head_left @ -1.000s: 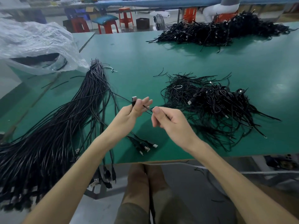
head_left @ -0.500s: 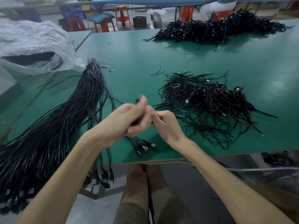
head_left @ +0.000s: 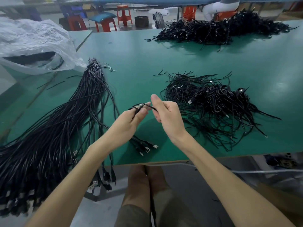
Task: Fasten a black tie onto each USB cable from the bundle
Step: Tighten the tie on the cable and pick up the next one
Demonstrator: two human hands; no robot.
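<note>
Nearest, the person's knees (head_left: 144,185) are seen below the near edge of the green table (head_left: 139,51), over which some plugs of the bundle (head_left: 65,125) are hung; just above that edge, one USB cable (head_left: 139,106) is gripped near its plug in the curled fingers of the left hand (head_left: 129,118), and a black tie (head_left: 148,104) is looped from it to the right hand (head_left: 167,115), whose fingers are curled on the strand's end while the thumb is raised; the tie is judged to be partway wound and not yet fastened; a few loose plugs (head_left: 147,147) are laid on the table beneath the hands; to the left the bundle is spread long and thick, so most of the work is judged to be left; to the right a tangled heap (head_left: 211,105) of thin strands and coiled cables is laid, taken for spare ties mixed with finished pieces; farther back a larger heap (head_left: 221,28) is piled by the far edge, its contents too small to tell; a crumpled plastic bag (head_left: 37,43) is set at the far left; beyond, red stools (head_left: 124,17) are seen on the floor of a workshop room.
</note>
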